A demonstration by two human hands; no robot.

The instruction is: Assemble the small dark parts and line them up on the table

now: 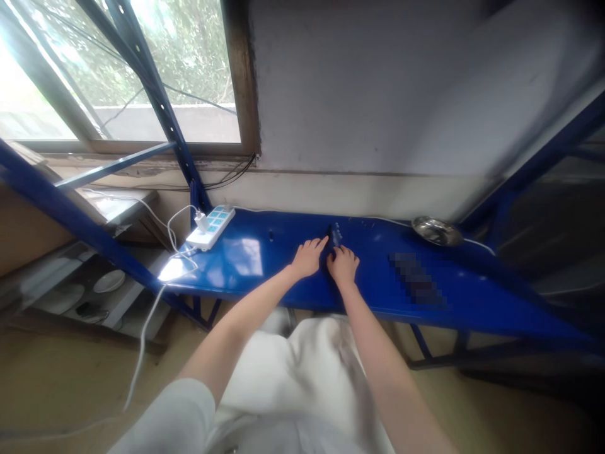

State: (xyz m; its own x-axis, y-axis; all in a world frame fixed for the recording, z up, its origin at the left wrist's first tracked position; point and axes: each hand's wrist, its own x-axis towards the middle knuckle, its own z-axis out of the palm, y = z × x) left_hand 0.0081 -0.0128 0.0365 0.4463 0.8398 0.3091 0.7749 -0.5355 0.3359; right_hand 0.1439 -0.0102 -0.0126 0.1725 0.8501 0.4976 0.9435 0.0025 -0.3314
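Close together over the blue table (250,284), both my hands reach to a small dark object with clear or bluish knobs (335,234). Its exact kind is too blurred to make out. My left hand (309,257) lies palm down at its left side, fingers stretched out, with the index fingertip at the object's edge. On the near right side, my right hand (343,265) has its fingers bent and its thumb against the object, seeming to hold it. The lower part of the object is partly hidden between the hands.
A white power strip (212,228) with a plugged-in white charger (201,220) lies at the table's left end, its cable hanging off. To the right are a shiny metal dish (437,231) and a pixelated dark item (418,280). Blue posts (161,94) flank the table.
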